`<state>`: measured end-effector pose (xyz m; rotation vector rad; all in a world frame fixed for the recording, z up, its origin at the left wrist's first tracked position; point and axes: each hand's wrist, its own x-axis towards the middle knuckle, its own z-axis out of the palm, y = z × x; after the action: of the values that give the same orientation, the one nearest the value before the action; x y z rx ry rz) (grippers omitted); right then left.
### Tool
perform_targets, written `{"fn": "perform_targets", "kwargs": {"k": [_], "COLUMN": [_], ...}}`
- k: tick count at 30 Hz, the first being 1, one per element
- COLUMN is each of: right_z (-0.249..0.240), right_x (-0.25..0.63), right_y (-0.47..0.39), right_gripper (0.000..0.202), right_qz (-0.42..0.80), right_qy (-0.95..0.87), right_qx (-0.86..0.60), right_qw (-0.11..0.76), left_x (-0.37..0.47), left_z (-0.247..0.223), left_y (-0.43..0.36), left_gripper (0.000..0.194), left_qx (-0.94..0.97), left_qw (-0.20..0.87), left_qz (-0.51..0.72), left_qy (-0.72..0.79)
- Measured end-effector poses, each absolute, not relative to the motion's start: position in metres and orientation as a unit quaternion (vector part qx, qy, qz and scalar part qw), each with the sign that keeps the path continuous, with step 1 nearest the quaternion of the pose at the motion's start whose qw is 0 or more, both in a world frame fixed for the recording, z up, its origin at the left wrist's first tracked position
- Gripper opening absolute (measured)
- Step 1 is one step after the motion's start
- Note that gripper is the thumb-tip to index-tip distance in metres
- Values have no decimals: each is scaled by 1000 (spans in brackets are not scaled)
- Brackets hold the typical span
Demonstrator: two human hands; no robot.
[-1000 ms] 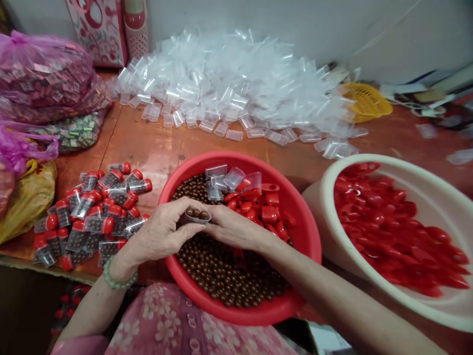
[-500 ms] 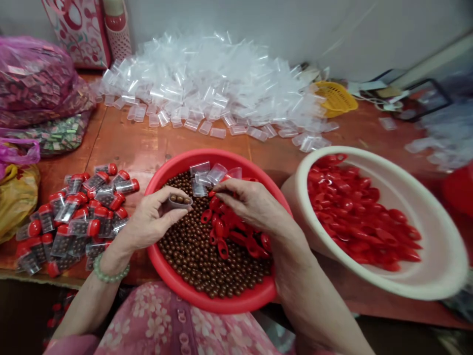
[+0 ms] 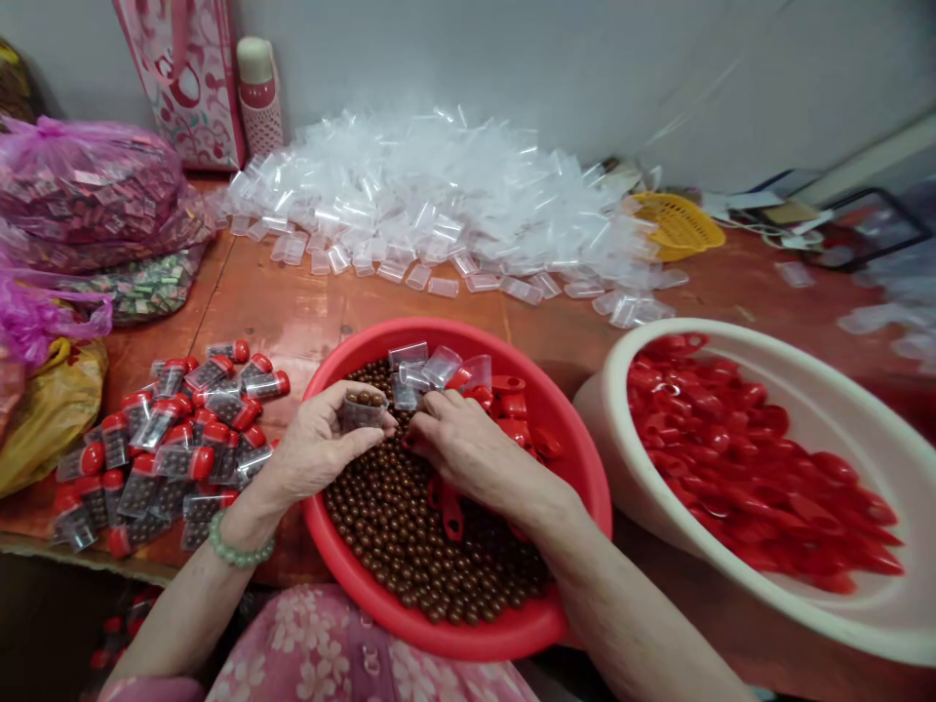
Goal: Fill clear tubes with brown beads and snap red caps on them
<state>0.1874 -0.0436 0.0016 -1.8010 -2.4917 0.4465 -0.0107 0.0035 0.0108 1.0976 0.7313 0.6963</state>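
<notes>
Upright in my left hand (image 3: 322,439) is a small clear plastic container (image 3: 364,413), with brown balls showing at its open top. Thumb and fingers pinch it from the sides. Close by on the right, my right hand (image 3: 468,444) is closed and palm down over the red basin (image 3: 585,507), a bit of a red cap (image 3: 408,443) showing at its fingertips. Brown balls (image 3: 431,570) fill much of the basin. More red looped caps (image 3: 510,400) lie there, partly hidden by the right hand and forearm. Several empty clear containers (image 3: 443,367) rest near the far rim.
Capped, filled containers (image 3: 182,461) are heaped at left. A white tub (image 3: 738,600) of red caps stands at right. Behind lies a large pile of clear containers (image 3: 439,210), with a yellow basket (image 3: 680,226) beside it. Plastic bags (image 3: 88,185) and a bottle (image 3: 259,107) sit at back left.
My right hand has moved down and left across the basin, nearer the left hand. The left hand's container is more upright now. The whole view has shifted slightly, showing more of the back wall.
</notes>
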Motion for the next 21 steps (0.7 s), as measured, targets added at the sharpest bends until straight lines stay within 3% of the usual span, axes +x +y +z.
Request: {"fn": "perform_targets", "kwargs": {"k": [3,6,9,14,21], "right_z": [9,16,20,21,13], "right_x": [193,191,182,169,173], "right_y": [-42,-42,-43,-46,-48], "right_gripper": [7,25,28,26,22], "right_qz": [223,320,386,414,353], "right_qy": [-739,-623,-516,-423,-490], "right_qx": [-604,-601,-587,-567,-597], "right_qw": [197,385,490,573,528], "left_x": [-12,-11,-8,-3,-2], "left_z": [11,11,9,6,6], "left_y": [3,2,1,0,0], "left_gripper": [29,23,24,34,28], "left_qx": [494,487,476,469,461], "left_qw": [739,748,760,762,735], "left_qz": [311,294,276,291,327], "left_qy": [337,341,346,339,375]}}
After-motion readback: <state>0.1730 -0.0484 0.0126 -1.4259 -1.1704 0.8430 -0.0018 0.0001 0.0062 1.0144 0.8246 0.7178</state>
